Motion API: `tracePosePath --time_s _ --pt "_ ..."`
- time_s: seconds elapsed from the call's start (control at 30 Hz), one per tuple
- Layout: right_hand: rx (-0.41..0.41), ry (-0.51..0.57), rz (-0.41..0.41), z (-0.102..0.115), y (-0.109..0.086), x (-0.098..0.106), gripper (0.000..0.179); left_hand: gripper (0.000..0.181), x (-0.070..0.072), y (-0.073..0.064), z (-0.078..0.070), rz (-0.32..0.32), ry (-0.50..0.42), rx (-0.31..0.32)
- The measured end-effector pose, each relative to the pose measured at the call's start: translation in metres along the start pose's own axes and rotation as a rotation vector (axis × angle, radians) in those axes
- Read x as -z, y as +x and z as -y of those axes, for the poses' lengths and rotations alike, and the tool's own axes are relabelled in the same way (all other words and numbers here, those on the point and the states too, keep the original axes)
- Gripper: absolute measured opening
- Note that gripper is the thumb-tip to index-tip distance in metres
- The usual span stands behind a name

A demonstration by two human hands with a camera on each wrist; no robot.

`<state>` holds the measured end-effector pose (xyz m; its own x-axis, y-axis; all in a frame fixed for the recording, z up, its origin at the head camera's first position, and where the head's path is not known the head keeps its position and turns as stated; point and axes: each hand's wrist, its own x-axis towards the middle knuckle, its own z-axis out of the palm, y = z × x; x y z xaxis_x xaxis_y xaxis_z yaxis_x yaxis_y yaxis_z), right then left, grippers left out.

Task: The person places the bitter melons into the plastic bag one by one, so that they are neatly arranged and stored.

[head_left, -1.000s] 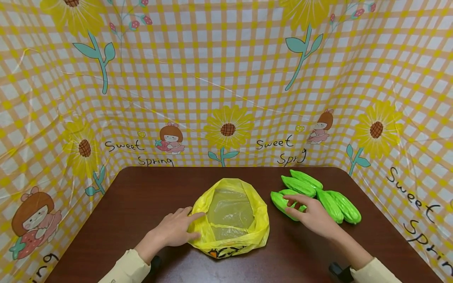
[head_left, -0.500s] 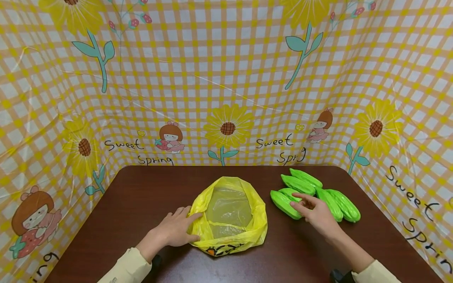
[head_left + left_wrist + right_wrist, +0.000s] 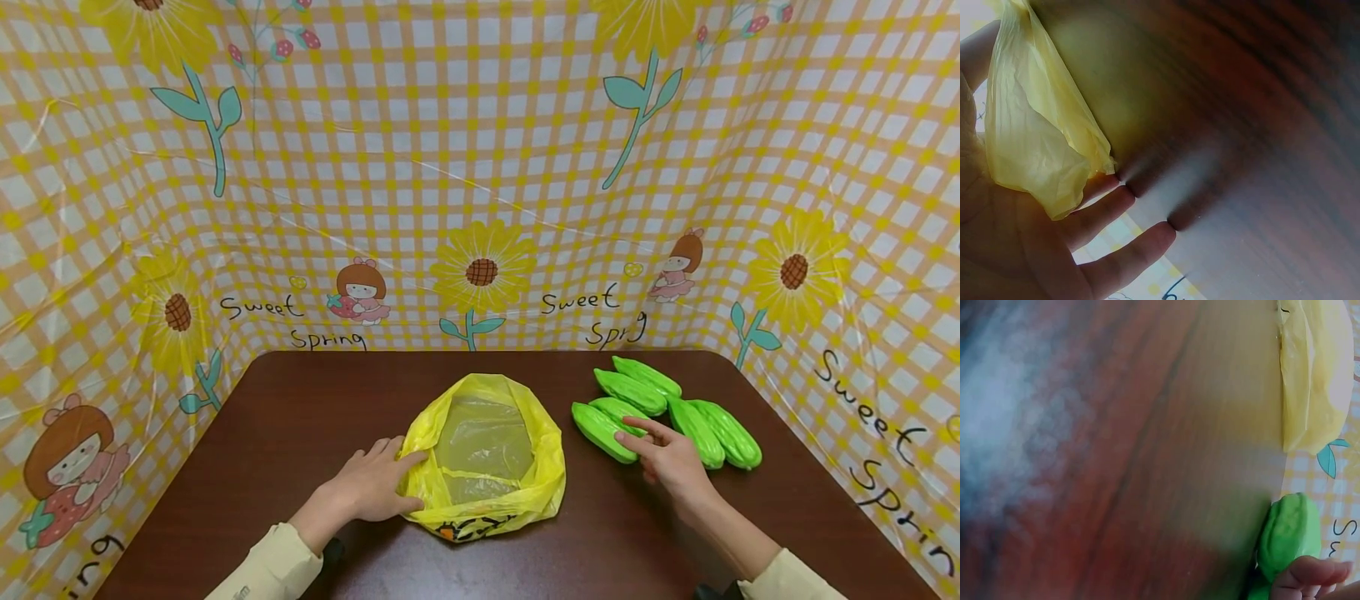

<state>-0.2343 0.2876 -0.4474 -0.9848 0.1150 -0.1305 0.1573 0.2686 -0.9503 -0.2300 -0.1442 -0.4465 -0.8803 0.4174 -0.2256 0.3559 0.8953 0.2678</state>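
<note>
A yellow plastic bag point(image 3: 551, 479) stands on the table with its mouth wide, showing its inside. My left hand point(image 3: 375, 483) rests at the bag's left side, thumb and fingers spread against it. In the left wrist view, the bag point(image 3: 1041, 137) hangs over the palm and the straight fingertips reach down to the table. To the right lie several bright green, ridged, pointed vegetables that look like bitter melons point(image 3: 600, 429). My right hand point(image 3: 671, 467) is over the nearest ones, its fingers slightly bent and thumb apart. In the right wrist view, its fingers overlap a bitter melon point(image 3: 1291, 531).
The dark brown table point(image 3: 322, 400) has rounded far corners. A checked cloth point(image 3: 480, 150) with sunflowers hangs behind it and on both sides. More bitter melons point(image 3: 645, 375) lie behind and to the right of the right hand.
My right hand has shifted slightly right and back toward me over the bitter melons. The left hand stays at the bag, and the bag and bitter melons keep their places.
</note>
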Motion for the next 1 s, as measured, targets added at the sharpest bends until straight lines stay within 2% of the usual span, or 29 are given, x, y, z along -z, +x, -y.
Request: tracePosePath --time_s 0.17,0.53,0.77,1.0 --pt "-0.040 0.038 0.000 -0.003 0.001 0.004 0.071 0.073 0.001 -0.001 -0.001 -0.004 0.012 0.003" --pt "-0.065 0.044 -0.009 -0.008 0.001 0.004 0.070 0.073 0.000 -0.001 0.001 -0.012 0.021 -0.008" --pt "-0.092 -0.023 -0.009 -0.011 0.000 0.003 0.072 0.073 -0.002 0.001 0.003 -0.012 0.025 -0.007" --pt "-0.081 -0.093 -0.022 -0.012 0.002 0.003 0.073 0.074 -0.003 0.002 0.003 -0.013 0.023 -0.008"
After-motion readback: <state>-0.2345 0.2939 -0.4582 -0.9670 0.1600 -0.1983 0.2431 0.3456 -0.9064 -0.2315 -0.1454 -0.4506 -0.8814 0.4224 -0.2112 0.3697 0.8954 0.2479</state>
